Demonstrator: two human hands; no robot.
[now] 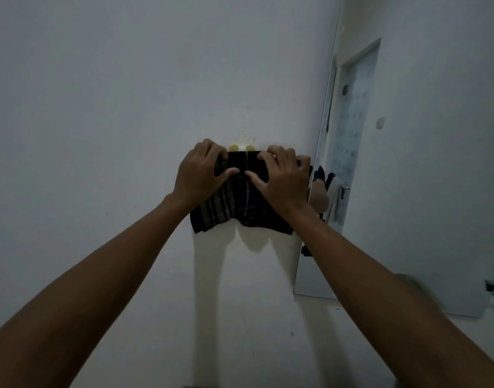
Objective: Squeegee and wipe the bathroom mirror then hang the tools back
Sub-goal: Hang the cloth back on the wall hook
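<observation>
Just left of the mirror [349, 163], the left hand [201, 172] and right hand [282, 177] each pinch the dark cloth's [240, 208] top edge, apparently to hang it on the yellow hooks [241, 148].

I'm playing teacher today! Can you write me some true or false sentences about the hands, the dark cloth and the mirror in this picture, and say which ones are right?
1. Both hands grip the dark striped cloth. True: the left hand and right hand hold its top edge.
2. The cloth lies on the floor. False: it is up against the white wall.
3. Two yellow hooks peek above the cloth. True.
4. The mirror is left of the cloth. False: it is to the right.
5. One hand holds a squeegee. False: no squeegee is in view.
</observation>
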